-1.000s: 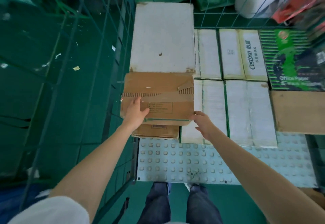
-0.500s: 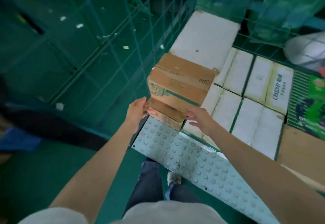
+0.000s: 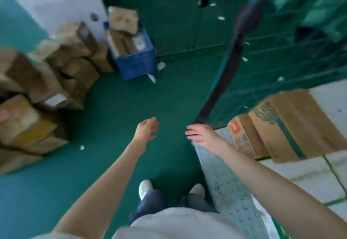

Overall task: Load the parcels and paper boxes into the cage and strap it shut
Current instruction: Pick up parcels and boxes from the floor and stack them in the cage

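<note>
Both hands are empty and hang over the green floor. My left hand has relaxed fingers spread out. My right hand is flat, palm down, over the corner of the cage's studded grey floor. To its right two brown cardboard boxes lie stacked inside the green wire cage, on top of white paper boxes. A dark strap hangs along the cage's front post. At the left a pile of brown parcels sits on the floor.
A blue crate with parcels in it stands behind the pile, next to a white wall. Scraps of paper dot the green floor. My feet are by the cage's corner.
Both hands have let go of the brown box, which now rests in the cage. My view has swung left, away from the cage, toward the parcel pile on the floor.
</note>
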